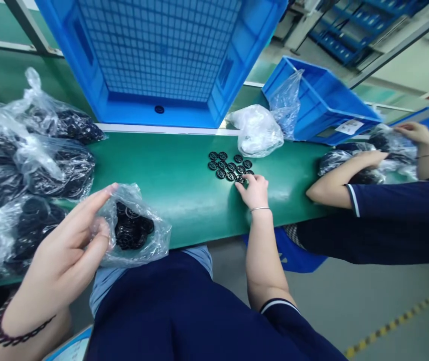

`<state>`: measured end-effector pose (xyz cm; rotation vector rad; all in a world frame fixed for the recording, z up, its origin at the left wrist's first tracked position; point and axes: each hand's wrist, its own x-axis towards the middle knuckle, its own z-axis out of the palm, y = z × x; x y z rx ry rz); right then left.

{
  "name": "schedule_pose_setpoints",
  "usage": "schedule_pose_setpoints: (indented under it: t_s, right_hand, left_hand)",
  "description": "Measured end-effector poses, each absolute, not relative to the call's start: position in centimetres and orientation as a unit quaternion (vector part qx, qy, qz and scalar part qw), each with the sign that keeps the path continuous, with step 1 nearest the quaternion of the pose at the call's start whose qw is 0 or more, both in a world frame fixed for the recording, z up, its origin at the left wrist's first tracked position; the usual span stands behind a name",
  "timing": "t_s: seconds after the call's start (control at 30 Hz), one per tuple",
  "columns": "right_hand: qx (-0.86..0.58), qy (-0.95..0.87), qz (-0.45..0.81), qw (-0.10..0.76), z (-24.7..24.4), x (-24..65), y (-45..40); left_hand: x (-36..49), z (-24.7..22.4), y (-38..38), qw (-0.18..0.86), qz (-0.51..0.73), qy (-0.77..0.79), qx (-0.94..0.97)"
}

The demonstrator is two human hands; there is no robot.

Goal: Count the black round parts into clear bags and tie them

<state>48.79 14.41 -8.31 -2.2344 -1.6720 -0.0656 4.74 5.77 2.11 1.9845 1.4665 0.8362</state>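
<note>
My left hand (pixel 73 240) pinches the rim of a clear plastic bag (pixel 159 238) and keeps its mouth spread. Inside lies a heap of black round discs (pixel 133 233), one showing a raised marking on its face. On the green tabletop, several black discs (pixel 231 167) with light markings lie flat in loose rows. At the near right edge of this group is my right hand (pixel 255 191), its thumb and fingertips closed about a disc (pixel 240 179). The fingers partly cover the discs there.
Filled bags (pixel 56 165) of black parts crowd the left side. A tilted blue crate (pixel 157 115) behind the table has one disc inside. A crumpled clear bag (pixel 261 131) lies near another blue crate (pixel 323 105). At right, a co-worker's arms (pixel 334 180) reach over more bags.
</note>
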Motion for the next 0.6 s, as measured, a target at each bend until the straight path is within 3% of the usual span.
schedule_pose_setpoints:
  t_s: [0.27,0.5,0.6]
  right_hand:
    - [-0.735,-0.626,0.006,0.260,-8.9,47.6,14.0]
    - [-0.743,-0.648,0.008,0.167,-8.8,46.1,15.9]
    - [-0.726,-0.653,0.033,0.212,-7.4,45.2,14.8]
  left_hand:
    - [5.6,2.4,6.3,0.329,0.294,0.535,0.720]
    - [5.3,2.6,5.6,0.340,0.294,0.555,0.700]
    - [5.7,2.9,5.4,0.341,0.290,0.565,0.693]
